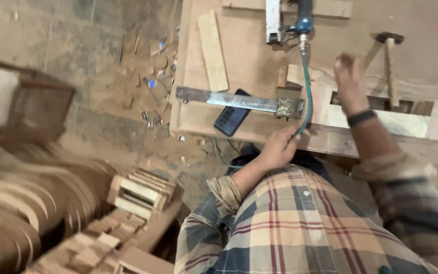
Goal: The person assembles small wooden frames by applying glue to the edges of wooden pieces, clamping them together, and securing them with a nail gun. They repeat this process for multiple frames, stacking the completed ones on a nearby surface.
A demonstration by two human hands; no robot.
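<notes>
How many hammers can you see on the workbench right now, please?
1. The hammer lies at the bench's far right, just beyond the right hand, head pointing away. Others may lie outside the frame.

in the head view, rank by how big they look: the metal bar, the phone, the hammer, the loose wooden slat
1. metal bar
2. wooden slat and hammer: look alike in length, unsure
3. phone, partly under the bar
</notes>
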